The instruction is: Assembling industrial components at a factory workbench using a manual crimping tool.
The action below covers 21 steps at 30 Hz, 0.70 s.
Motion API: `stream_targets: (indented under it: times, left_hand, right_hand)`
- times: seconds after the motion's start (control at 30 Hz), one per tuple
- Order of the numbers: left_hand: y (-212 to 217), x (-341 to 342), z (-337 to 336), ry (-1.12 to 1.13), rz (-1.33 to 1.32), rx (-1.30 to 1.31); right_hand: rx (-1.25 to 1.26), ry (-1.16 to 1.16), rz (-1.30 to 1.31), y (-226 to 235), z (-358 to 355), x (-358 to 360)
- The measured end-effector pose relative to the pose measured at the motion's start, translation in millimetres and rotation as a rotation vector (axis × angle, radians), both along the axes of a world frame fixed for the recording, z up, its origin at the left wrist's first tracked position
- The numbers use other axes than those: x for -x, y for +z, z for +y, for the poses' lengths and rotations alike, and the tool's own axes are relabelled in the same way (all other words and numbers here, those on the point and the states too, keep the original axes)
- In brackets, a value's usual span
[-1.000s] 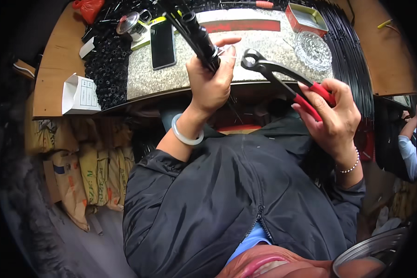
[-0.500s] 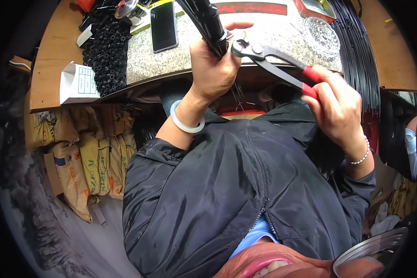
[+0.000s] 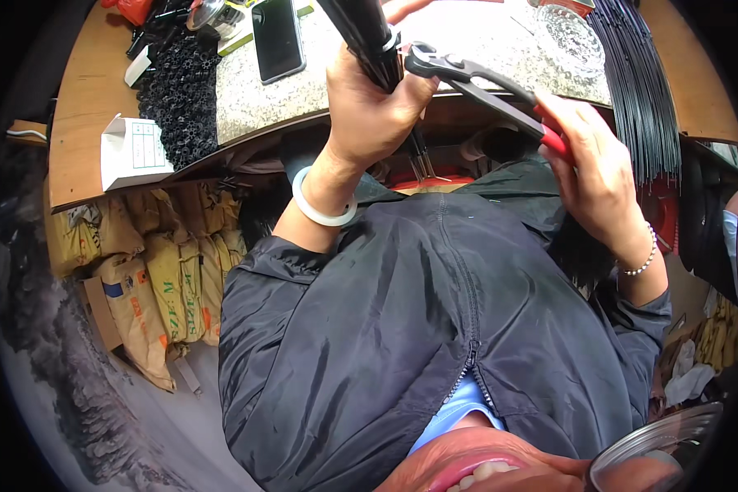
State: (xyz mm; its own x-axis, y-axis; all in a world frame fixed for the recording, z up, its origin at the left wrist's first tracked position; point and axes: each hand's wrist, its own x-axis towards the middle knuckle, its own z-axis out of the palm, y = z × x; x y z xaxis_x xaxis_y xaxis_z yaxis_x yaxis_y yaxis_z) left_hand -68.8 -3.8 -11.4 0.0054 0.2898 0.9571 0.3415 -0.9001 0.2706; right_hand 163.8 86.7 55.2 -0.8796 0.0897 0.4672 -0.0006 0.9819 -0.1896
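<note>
My left hand (image 3: 373,115) is closed around a bundle of long black rods (image 3: 359,29), held tilted over the table's near edge. Thin wire-like ends (image 3: 422,164) stick out below my fist. A small white ring or tie (image 3: 392,38) circles the bundle just above my thumb. My right hand (image 3: 590,164) grips end-cutting pincers (image 3: 484,88) with dark arms and red handle sleeves. Their jaws (image 3: 422,60) are beside the bundle, close to the white ring and my left thumb. Whether the jaws bite on anything is too small to tell.
A phone (image 3: 279,39) lies on the speckled tabletop (image 3: 262,107). Left of it are a heap of small black tube pieces (image 3: 184,98) and a white carton (image 3: 135,152). At right stand a glass ashtray (image 3: 570,41) and many long black rods (image 3: 644,107). Stuffed sacks (image 3: 160,287) lean below left.
The pincers' jaws have risen a little in the view, and the handles look closer together. The bundle stays in my left hand. The whole view has shifted slightly.
</note>
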Motion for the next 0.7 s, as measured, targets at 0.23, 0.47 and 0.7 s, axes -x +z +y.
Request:
stream_targets:
  times: [0.23, 0.47, 0.7]
  left_hand:
    - [26.7, -41.5, -26.1, 0.293, -0.462, 0.641]
    - [20.0, -38.9, -27.6, 0.165, -0.46, 0.572]
    - [24.2, -40.8, -26.8, 0.138, -0.507, 0.658]
  right_hand:
    - [1.797, 0.385, -0.928, -0.8, 7.7, 5.1]
    - [1.425, 0.041, -0.7, 17.7, 3.2, 3.0]
    - [0.75, 0.155, -0.485, -2.9, 0.0, 4.0]
